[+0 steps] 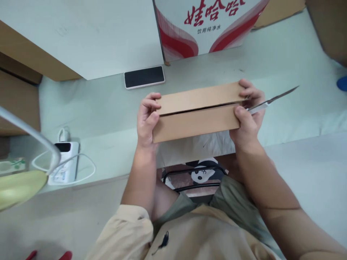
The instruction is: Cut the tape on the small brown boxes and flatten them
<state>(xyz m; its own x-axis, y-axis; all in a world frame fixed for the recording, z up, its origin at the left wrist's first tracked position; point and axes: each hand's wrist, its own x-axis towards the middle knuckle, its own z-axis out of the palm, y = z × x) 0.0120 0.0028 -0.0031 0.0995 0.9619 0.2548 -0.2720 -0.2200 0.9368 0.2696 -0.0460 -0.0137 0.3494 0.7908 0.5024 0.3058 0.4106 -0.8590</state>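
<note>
Between my two hands is a brown cardboard box [197, 124], held above the front of the green-covered table [108, 112]. A dark gap runs along its length between two flaps. My left hand [148, 121] grips the left end, thumb on the near flap and fingers on the far one. At the other end my right hand [249, 113] grips the box the same way. It also keeps a knife [268, 103] in its palm, the pale handle partly hidden and the blade pointing out to the right.
A phone [144, 77] lies behind the box. Further back stand a white carton with red markings [203, 39] and a large white box [108, 36]. On the left are a white power bank with a cable [65, 162] and a yellow-green lamp [24, 187]. Something blue [342, 83] sits far right.
</note>
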